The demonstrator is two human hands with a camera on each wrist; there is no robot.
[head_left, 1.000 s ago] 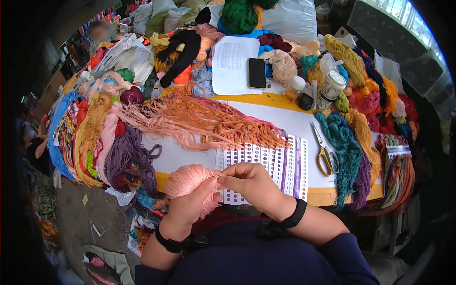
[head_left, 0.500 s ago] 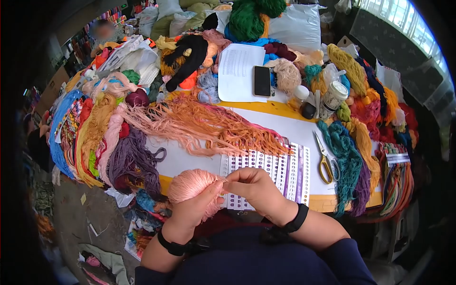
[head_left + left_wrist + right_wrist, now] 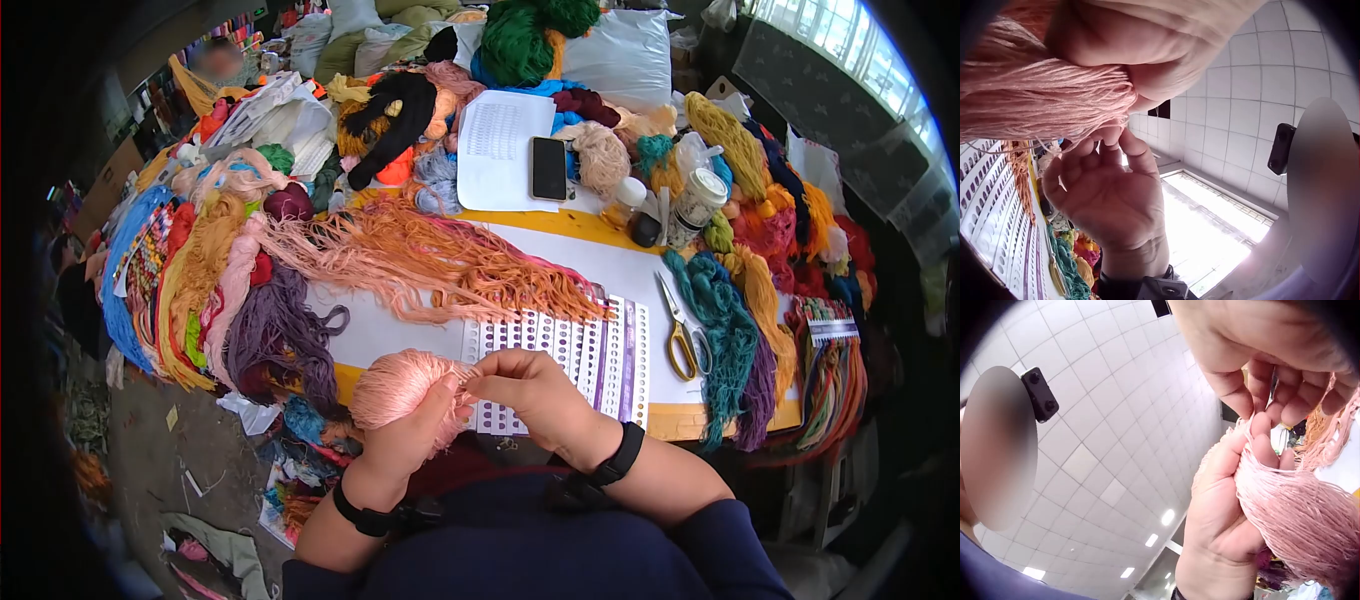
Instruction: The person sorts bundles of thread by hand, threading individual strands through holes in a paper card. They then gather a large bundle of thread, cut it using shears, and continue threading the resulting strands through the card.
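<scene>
A thick hank of pink yarn (image 3: 398, 385) is gripped by my left hand (image 3: 412, 432), which wraps round its right end near the table's front edge. Thumb and fingertips of my right hand (image 3: 540, 400) pinch strands at that gathered end, close against the left thumb. In the right wrist view, the pink yarn (image 3: 1300, 515) spreads out below the left hand (image 3: 1225, 506), and the right hand (image 3: 1272, 356) meets it from above at the tip. From the left wrist, the right hand (image 3: 1116, 194) shows its palm, its fingers at the yarn's end.
Orange and peach yarn (image 3: 430, 262) lies across the table beyond perforated colour cards (image 3: 590, 350). Scissors (image 3: 682, 335) lie to the right beside teal yarn (image 3: 715, 310). A phone (image 3: 548, 168), printed paper (image 3: 495, 150) and jars (image 3: 700, 200) stand behind. Purple yarn (image 3: 275, 335) hangs at left.
Both hands stay at the end of the pink yarn, with the right fingers shifting slightly at the pinched strands. The head view has tilted a little. A yellow strand rises near the person at far left.
</scene>
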